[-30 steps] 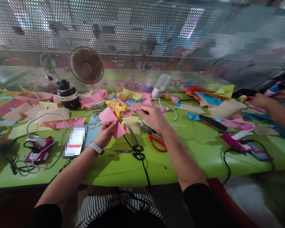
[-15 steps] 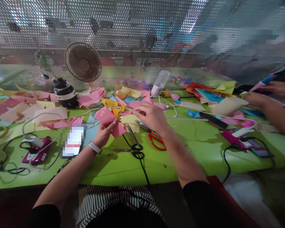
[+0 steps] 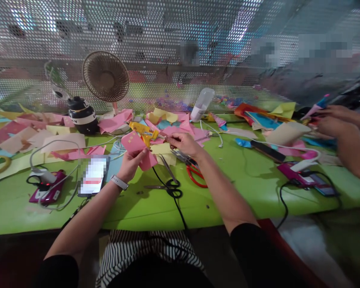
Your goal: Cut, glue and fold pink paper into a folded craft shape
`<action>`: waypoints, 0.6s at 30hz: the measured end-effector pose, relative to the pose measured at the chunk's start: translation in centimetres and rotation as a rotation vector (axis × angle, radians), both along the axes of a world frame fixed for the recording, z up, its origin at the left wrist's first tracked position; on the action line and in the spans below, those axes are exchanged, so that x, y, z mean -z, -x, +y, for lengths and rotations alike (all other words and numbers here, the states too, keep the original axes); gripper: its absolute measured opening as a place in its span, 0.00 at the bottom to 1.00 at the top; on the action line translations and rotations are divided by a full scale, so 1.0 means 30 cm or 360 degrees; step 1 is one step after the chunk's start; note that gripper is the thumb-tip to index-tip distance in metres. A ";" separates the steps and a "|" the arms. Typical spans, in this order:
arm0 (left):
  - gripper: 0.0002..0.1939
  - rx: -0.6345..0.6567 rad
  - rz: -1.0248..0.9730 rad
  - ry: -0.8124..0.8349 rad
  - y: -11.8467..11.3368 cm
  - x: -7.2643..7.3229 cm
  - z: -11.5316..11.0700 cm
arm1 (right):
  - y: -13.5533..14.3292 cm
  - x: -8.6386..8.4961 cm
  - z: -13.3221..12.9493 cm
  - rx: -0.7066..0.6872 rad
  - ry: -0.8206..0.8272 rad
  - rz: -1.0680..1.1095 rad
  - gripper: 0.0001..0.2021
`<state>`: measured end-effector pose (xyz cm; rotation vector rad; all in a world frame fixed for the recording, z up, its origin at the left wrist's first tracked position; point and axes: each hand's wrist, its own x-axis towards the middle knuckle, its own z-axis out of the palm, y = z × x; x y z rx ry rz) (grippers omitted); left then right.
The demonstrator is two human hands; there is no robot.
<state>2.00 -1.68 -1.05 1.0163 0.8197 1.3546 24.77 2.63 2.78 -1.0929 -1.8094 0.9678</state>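
"Which step, OP?"
"Holding, I'd say: my left hand (image 3: 132, 162) pinches pink paper (image 3: 132, 142) right by the yellow glue gun (image 3: 149, 137); right hand (image 3: 185, 144) is curled, can't tell on what. Calls for steadiness next imo."

Right hand (image 3: 184, 144), middle of frame: slid bit left, fingers now closer to back end of yellow glue gun (image 3: 148, 135). Half second ago we saw thin pale stick right of our wrist; gone from there now. Far right of frame: other person's hands (image 3: 330, 126) moved, paper cone (image 3: 315, 109) now further left. Hand at left edge one second ago: now out of our sight.
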 end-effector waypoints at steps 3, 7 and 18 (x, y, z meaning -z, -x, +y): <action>0.19 -0.0004 0.0032 0.0024 -0.001 0.004 0.005 | -0.001 0.037 0.010 0.0061 -0.0061 -0.0042 0.20; 0.20 -0.0020 0.0060 0.0043 0.001 0.009 0.012 | 0.005 0.067 0.015 0.0166 -0.0262 -0.0218 0.17; 0.19 0.0003 -0.0001 0.0048 0.005 0.005 0.017 | 0.018 0.075 0.003 0.0274 -0.0499 -0.0777 0.06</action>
